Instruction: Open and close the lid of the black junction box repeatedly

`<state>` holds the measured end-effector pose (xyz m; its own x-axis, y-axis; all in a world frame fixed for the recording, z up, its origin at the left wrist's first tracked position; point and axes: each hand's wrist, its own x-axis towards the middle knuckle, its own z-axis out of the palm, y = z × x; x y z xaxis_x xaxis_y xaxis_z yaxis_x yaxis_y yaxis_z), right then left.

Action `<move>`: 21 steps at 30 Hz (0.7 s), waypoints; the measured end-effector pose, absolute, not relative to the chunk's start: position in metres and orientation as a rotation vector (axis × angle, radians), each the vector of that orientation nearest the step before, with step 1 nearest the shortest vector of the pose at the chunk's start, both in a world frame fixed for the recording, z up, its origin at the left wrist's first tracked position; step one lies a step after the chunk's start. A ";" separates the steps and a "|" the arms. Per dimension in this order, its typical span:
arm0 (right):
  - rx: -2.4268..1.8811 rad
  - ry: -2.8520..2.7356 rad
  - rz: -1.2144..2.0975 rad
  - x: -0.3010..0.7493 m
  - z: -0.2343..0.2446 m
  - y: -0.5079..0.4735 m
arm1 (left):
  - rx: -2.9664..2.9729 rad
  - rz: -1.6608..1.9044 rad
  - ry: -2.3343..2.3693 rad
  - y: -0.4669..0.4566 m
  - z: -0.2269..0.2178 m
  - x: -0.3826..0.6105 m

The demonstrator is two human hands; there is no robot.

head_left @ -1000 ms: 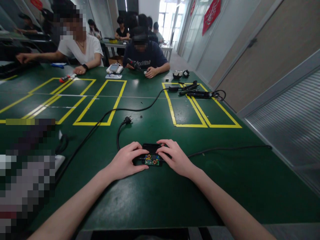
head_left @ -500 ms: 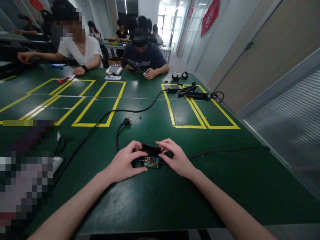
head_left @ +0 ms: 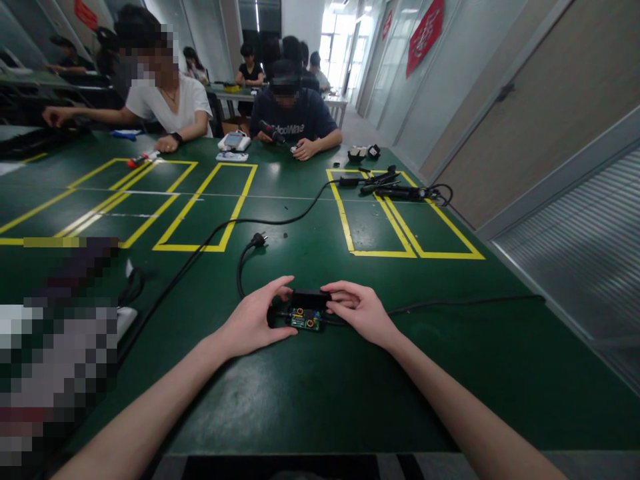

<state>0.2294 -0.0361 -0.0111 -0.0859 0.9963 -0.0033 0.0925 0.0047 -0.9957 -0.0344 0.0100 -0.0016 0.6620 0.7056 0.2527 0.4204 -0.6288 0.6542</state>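
A small green circuit board [head_left: 306, 319] with copper-coloured coils lies on the table in front of me. Just behind it is a black plastic case half [head_left: 311, 299], and black cables run off to both sides. My right hand [head_left: 363, 313] pinches the right end of the case half between thumb and fingers. My left hand [head_left: 257, 317] curves around the left side with thumb and forefinger spread apart. Its thumb tip is near the board's lower left corner, and its other fingertips are by the case half's left end.
A power plug [head_left: 259, 240] lies beyond my left hand. A long black cord crosses the green table [head_left: 240, 413] to a black adapter [head_left: 350, 181] and dark tools [head_left: 400, 191]. Yellow tape [head_left: 380, 254] marks rectangles. Two people work across the table.
My left forefinger and thumb have spread wider, the forefinger lifting off the board area. My right fingers have closed in on the case half's right end. The whole view has shifted slightly.
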 end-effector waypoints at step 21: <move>-1.161 -1.483 1.018 0.223 -0.016 -0.039 | 2.381 0.627 0.827 0.012 0.001 -0.035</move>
<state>0.2233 -0.0389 -0.0161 -0.0871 0.9787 0.1857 0.1783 0.1987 -0.9637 -0.0352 0.0119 0.0008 0.7040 0.6664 0.2456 0.4165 -0.6675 0.6172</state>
